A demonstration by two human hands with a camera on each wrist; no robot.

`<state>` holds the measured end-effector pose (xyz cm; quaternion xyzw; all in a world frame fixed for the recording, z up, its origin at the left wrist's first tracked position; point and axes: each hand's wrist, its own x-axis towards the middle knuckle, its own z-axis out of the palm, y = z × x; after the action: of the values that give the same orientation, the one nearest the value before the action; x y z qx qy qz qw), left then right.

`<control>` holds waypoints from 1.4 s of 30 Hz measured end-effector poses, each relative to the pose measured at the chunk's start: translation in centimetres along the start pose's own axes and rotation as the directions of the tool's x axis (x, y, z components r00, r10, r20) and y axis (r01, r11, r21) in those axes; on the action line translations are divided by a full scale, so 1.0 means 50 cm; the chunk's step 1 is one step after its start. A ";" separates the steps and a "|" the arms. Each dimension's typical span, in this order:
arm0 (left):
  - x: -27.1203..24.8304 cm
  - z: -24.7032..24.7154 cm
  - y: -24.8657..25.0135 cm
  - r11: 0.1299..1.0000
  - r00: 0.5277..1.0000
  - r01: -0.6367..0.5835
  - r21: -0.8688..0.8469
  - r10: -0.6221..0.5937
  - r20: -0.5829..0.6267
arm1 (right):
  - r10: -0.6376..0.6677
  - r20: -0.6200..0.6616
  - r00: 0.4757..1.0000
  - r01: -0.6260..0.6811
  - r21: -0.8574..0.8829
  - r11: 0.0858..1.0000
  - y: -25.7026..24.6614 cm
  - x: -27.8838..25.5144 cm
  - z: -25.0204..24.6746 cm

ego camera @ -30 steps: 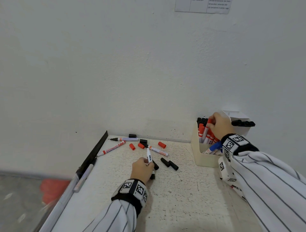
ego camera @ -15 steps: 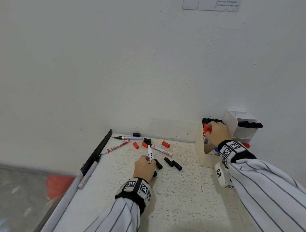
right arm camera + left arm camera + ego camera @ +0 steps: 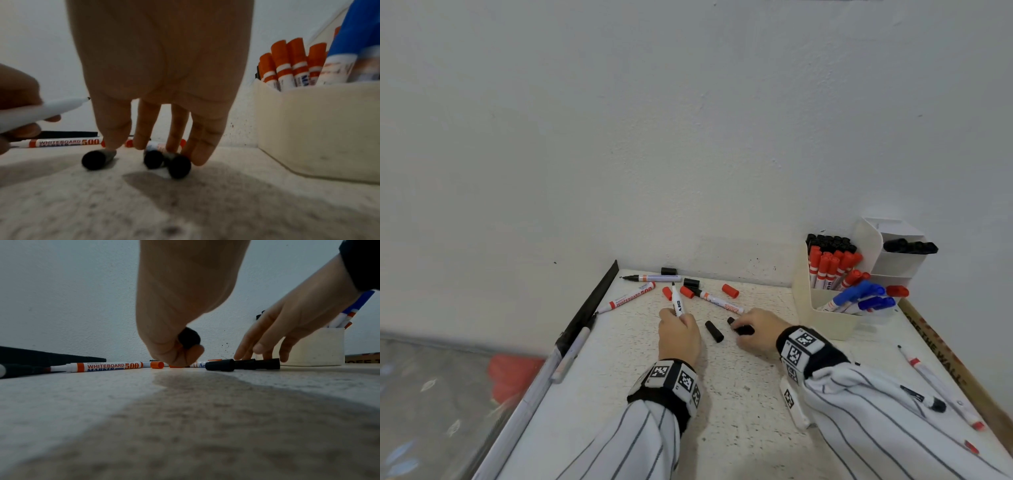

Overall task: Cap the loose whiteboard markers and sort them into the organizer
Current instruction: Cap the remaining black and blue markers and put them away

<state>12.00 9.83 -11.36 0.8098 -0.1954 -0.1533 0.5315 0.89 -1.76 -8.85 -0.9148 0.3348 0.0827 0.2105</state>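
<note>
While the left hand (image 3: 678, 337) pinches an uncapped black marker (image 3: 677, 301) in a closed grip near the bench (image 3: 722, 411) centre, the right hand (image 3: 758, 330), fingers spread, touches black caps (image 3: 164, 160) lying left of the cream organizer (image 3: 825, 318).

A table (image 3: 722, 428) stands against a wall (image 3: 688, 137). An organizer (image 3: 822, 318) sits at the table's back right corner with capped markers (image 3: 828, 267) standing in its compartments. Loose markers and caps lie near the wall to its left. The left hand (image 3: 678, 337) is at the middle of the table, holding an uncapped marker (image 3: 677, 302) whose tip points toward the wall. The right hand (image 3: 756, 330) is just beside it on the right, fingertips (image 3: 197, 155) down over loose caps (image 3: 176, 165) lying on the table. Another cap (image 3: 714, 331) lies between the two hands. More markers (image 3: 941, 387) lie along the table's right edge.
</note>
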 end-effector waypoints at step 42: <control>0.007 0.005 -0.020 0.999 0.996 -0.017 0.051 0.013 0.084 | -0.013 -0.354 0.935 0.060 0.123 0.991 -0.107 0.211 -0.034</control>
<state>12.36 9.81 -12.41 0.8146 -0.2275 -0.1778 0.5030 12.41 -4.92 -8.65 -0.9049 0.3548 -0.1088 0.2086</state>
